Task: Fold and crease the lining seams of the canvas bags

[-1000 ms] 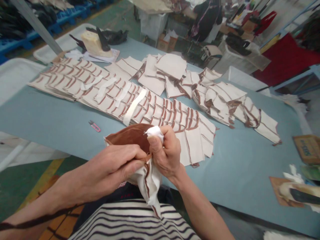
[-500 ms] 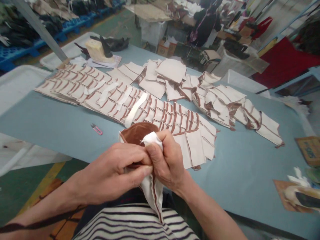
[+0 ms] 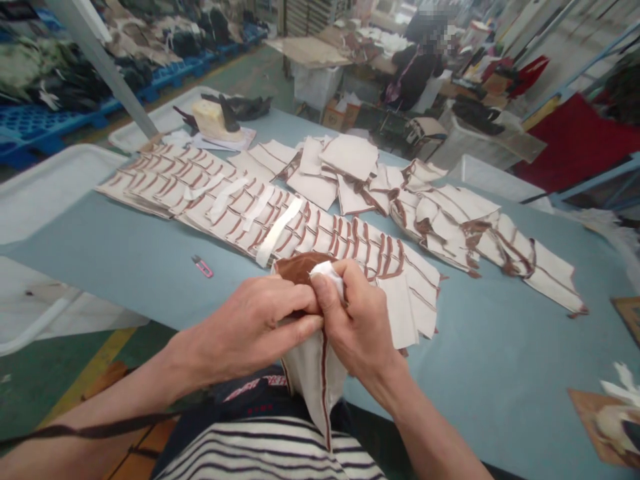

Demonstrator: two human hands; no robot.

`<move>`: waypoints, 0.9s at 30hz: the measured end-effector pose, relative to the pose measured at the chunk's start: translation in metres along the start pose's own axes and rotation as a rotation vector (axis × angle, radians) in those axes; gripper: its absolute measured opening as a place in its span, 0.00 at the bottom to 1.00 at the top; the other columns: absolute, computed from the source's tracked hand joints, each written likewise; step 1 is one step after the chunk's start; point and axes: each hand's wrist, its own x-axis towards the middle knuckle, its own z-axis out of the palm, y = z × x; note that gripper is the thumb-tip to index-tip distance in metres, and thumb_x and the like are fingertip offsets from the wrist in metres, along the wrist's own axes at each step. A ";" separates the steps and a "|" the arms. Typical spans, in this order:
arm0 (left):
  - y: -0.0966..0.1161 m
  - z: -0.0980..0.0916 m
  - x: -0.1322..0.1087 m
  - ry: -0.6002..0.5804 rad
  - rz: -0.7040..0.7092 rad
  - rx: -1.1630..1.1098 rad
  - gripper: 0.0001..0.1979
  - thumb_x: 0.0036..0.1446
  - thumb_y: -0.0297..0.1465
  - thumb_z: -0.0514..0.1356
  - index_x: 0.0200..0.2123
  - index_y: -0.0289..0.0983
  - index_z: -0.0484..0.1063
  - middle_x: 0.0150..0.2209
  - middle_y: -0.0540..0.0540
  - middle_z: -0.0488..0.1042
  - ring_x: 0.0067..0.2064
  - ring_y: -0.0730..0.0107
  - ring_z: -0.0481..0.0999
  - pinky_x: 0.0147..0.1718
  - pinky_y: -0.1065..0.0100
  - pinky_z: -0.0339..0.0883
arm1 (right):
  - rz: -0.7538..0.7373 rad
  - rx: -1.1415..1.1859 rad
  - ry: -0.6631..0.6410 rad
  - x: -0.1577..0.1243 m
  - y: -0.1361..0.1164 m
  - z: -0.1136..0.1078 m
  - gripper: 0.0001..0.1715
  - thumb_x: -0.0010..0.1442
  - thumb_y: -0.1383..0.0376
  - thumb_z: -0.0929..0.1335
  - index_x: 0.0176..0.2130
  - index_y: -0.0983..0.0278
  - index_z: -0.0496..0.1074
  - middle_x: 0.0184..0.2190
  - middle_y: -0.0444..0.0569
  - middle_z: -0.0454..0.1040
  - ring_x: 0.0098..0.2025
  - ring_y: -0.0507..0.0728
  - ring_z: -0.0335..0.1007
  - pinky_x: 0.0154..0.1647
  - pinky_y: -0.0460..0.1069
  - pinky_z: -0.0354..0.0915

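White plastic tray [image 3: 45,193] far left, beside blue table [image 3: 125,253]. Pink snips [image 3: 203,267] on tabletop, well apart from hands. Overlapped rows of cream pieces [image 3: 240,207], brown-trimmed, behind. Left hand [image 3: 250,327] closed, fingers pinching cream cloth piece [image 3: 313,373], brown-lined, held at near table edge above lap. Right hand [image 3: 357,320] closed on same piece, thumb and fingers gripping bunched white corner. Loose heap [image 3: 450,213] further right.
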 end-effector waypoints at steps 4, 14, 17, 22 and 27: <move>-0.011 -0.008 0.013 -0.092 -0.078 -0.160 0.13 0.67 0.29 0.61 0.28 0.38 0.69 0.25 0.56 0.68 0.28 0.73 0.66 0.29 0.70 0.56 | 0.113 0.179 -0.036 0.006 0.008 0.004 0.15 0.72 0.55 0.69 0.34 0.59 0.70 0.26 0.42 0.75 0.27 0.54 0.70 0.29 0.48 0.62; -0.030 -0.046 0.021 -0.335 -0.126 -0.430 0.31 0.80 0.48 0.46 0.38 0.36 0.80 0.36 0.46 0.83 0.38 0.63 0.78 0.41 0.67 0.69 | 0.248 0.513 0.082 0.016 0.026 -0.031 0.32 0.65 0.38 0.75 0.32 0.59 0.66 0.19 0.35 0.65 0.18 0.48 0.54 0.19 0.44 0.52; -0.021 -0.042 0.017 -0.394 -0.108 -0.406 0.23 0.77 0.44 0.53 0.39 0.36 0.80 0.35 0.47 0.82 0.36 0.65 0.77 0.36 0.69 0.67 | 0.253 0.431 0.113 0.015 0.047 -0.025 0.32 0.65 0.37 0.75 0.32 0.59 0.66 0.19 0.36 0.66 0.19 0.48 0.56 0.20 0.44 0.54; -0.016 -0.030 0.017 -0.335 -0.213 -0.369 0.11 0.65 0.38 0.64 0.37 0.36 0.80 0.32 0.52 0.78 0.33 0.70 0.74 0.31 0.72 0.62 | 0.256 0.368 0.124 0.013 0.073 -0.007 0.30 0.67 0.38 0.72 0.34 0.59 0.67 0.21 0.37 0.67 0.21 0.49 0.59 0.23 0.45 0.57; -0.014 -0.022 0.016 -0.256 -0.283 -0.326 0.13 0.63 0.36 0.59 0.36 0.35 0.82 0.32 0.49 0.81 0.33 0.68 0.76 0.31 0.71 0.64 | 0.243 0.325 0.126 0.011 0.084 0.005 0.29 0.69 0.39 0.70 0.34 0.59 0.67 0.21 0.37 0.67 0.21 0.50 0.60 0.23 0.46 0.57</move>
